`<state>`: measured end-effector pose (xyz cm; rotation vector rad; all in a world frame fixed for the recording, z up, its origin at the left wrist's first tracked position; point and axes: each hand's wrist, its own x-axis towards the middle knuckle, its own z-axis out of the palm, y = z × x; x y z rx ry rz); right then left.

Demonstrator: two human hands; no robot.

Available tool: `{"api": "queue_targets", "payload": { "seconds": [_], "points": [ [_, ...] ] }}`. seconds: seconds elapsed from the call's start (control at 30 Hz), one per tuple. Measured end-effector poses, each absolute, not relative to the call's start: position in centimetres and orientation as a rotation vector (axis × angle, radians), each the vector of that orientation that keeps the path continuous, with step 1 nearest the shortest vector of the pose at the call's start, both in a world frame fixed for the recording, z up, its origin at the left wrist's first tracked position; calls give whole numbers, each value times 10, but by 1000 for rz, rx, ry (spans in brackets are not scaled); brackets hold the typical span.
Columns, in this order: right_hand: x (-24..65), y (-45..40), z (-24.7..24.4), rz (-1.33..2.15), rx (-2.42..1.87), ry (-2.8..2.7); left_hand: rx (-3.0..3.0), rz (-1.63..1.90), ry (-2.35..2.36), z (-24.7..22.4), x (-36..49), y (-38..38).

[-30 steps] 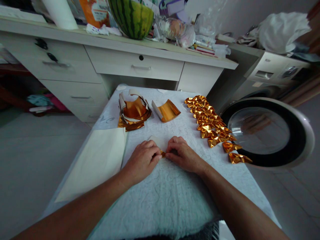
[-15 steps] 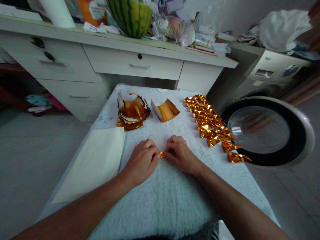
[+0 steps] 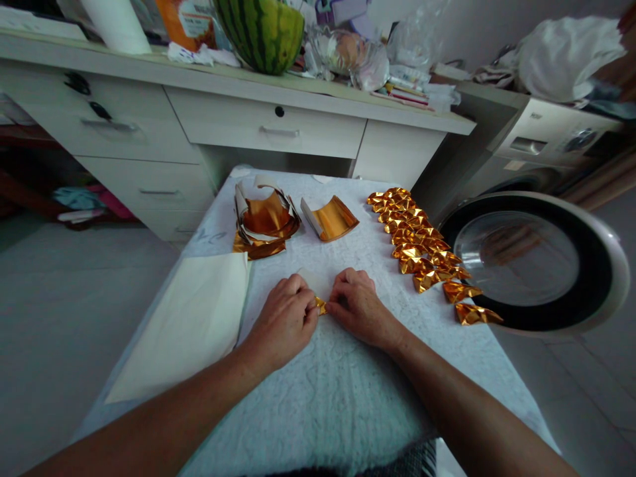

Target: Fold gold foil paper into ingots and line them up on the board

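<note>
A small piece of gold foil paper (image 3: 320, 306) lies between my two hands, mostly covered by the fingers. My left hand (image 3: 288, 315) pinches its left end; my right hand (image 3: 355, 305) pinches its right end. A pale sheet (image 3: 314, 281) shows flat just behind the fingers. Farther back sit a curled stack of gold foil sheets (image 3: 265, 215) and a separate curved stack of gold foil (image 3: 334, 218). Rows of folded gold foil pieces (image 3: 412, 232) run down the right side of the table, the nearest one (image 3: 477, 314) at the edge.
The table wears a light blue cloth (image 3: 348, 397). A cream paper sheet (image 3: 183, 331) lies at its left. Behind stands a white desk (image 3: 278, 126) with a cut watermelon (image 3: 261, 33) and plastic bags. At the right, a washing machine door (image 3: 536, 262) hangs open beside the table.
Both hands stay almost in place, still pinching the gold foil paper. The whole view has shifted very slightly.
</note>
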<state>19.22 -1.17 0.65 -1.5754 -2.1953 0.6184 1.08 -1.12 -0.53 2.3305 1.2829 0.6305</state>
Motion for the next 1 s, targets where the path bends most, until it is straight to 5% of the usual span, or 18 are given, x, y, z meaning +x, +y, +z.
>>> {"api": "queue_targets", "payload": {
  "seconds": [1.0],
  "points": [
    [186,-14,8,572,-1669,-2195,2239,648,1150,-4,7,-7]
  ]
}}
